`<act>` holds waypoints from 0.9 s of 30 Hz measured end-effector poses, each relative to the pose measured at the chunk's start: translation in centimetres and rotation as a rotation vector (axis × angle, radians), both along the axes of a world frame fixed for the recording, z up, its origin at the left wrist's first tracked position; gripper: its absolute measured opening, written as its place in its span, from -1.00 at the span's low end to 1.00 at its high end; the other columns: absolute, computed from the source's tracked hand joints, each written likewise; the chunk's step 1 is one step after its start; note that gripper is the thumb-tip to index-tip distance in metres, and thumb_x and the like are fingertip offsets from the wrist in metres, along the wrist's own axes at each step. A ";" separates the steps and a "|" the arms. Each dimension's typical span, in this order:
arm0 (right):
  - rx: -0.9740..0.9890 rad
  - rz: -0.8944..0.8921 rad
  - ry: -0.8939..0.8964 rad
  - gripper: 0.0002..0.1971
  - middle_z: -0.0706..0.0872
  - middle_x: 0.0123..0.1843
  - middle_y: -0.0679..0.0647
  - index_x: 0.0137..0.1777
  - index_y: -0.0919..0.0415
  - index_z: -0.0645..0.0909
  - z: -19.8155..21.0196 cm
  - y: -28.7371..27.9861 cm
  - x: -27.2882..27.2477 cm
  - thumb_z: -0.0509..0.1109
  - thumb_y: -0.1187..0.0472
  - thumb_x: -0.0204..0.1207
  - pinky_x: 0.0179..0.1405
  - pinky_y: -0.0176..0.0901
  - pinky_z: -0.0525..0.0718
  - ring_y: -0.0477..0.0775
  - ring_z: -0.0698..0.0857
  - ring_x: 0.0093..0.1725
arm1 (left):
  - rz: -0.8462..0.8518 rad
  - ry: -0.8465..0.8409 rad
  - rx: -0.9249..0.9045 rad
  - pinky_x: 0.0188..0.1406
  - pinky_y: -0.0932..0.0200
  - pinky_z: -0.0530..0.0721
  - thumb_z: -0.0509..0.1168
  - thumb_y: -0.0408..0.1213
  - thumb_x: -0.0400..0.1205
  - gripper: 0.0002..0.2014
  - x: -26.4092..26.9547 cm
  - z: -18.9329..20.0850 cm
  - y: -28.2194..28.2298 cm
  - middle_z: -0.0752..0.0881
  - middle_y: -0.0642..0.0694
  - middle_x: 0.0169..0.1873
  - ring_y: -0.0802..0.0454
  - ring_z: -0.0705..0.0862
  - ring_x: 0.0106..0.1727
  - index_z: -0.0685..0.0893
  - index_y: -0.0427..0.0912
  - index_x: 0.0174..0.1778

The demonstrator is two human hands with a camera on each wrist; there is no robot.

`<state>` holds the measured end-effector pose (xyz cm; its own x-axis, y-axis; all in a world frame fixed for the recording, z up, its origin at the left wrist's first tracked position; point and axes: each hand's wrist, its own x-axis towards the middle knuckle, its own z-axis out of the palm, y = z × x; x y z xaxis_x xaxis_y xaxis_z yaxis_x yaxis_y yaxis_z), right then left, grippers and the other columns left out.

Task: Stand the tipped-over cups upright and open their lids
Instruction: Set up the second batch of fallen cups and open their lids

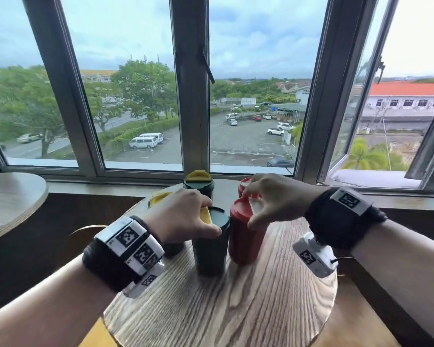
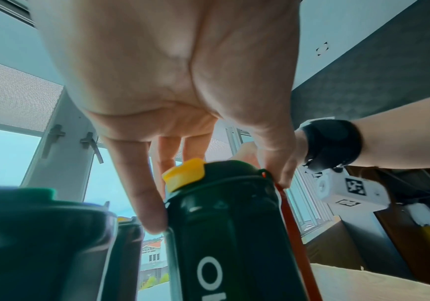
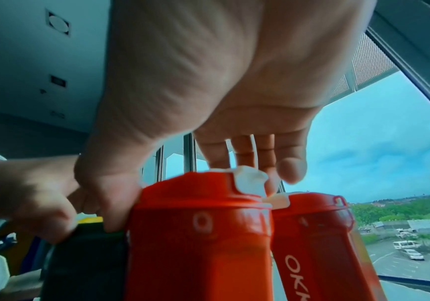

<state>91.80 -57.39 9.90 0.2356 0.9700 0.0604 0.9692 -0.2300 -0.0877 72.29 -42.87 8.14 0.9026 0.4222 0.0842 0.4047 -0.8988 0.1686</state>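
Just left of the red cup [image 1: 246, 236], the green cup [image 1: 212, 242] is stood upright on the tabletop [image 1: 236, 309], and its yellow flap [image 1: 206, 215] is pinched by the left hand [image 1: 183, 216]. The red cup is stood up too, and its white flap [image 1: 254, 205] is being lifted by the curled right hand [image 1: 273, 199]. Behind the red cup, more cups are seen upright, so little seems left but these two lids.

The left hand [image 1: 183, 214] covers most of the yellow flap [image 1: 206, 215] on the near green cup [image 1: 212, 246], and also the green cup behind it [image 1: 161, 199]. The right hand [image 1: 273, 199] hides much of the far red cup [image 1: 243, 186]. In the right wrist view the near red cup [image 3: 198, 234] is blurred, its lettering unreadable and its base cut off.
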 end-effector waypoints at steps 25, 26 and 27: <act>-0.031 0.098 -0.030 -0.23 0.58 0.21 -0.05 0.29 0.11 0.73 -0.8 -0.2 0.0 0.59 -0.41 0.21 0.19 -0.05 0.67 -0.02 0.59 0.15 | -0.081 -0.015 0.030 0.39 0.17 0.48 0.45 0.27 0.49 -0.25 -0.3 -0.3 0.8 0.67 0.06 0.41 0.09 0.60 0.39 0.62 -0.10 0.52; -0.035 0.104 -0.036 -0.23 0.58 0.20 -0.05 0.27 0.11 0.74 -0.8 -0.3 0.0 0.58 -0.44 0.21 0.19 -0.04 0.67 -0.02 0.59 0.14 | -0.091 -0.017 0.036 0.40 0.13 0.51 0.43 0.30 0.49 -0.25 -0.3 -0.3 1.0 0.67 0.05 0.41 0.08 0.61 0.38 0.63 -0.10 0.51; -0.035 0.110 -0.042 -0.23 0.59 0.19 -0.05 0.24 0.11 0.74 -0.8 -0.3 0.1 0.56 -0.46 0.20 0.19 -0.03 0.67 -0.02 0.59 0.14 | -0.097 -0.028 0.036 0.40 0.11 0.52 0.42 0.32 0.49 -0.25 -0.3 -0.2 1.1 0.68 0.05 0.41 0.08 0.62 0.38 0.64 -0.09 0.49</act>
<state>91.93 -57.70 9.09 0.1253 0.9915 0.0337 0.9915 -0.1240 -0.0402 71.96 -41.73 7.94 0.9362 0.3294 0.1230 0.3112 -0.9391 0.1458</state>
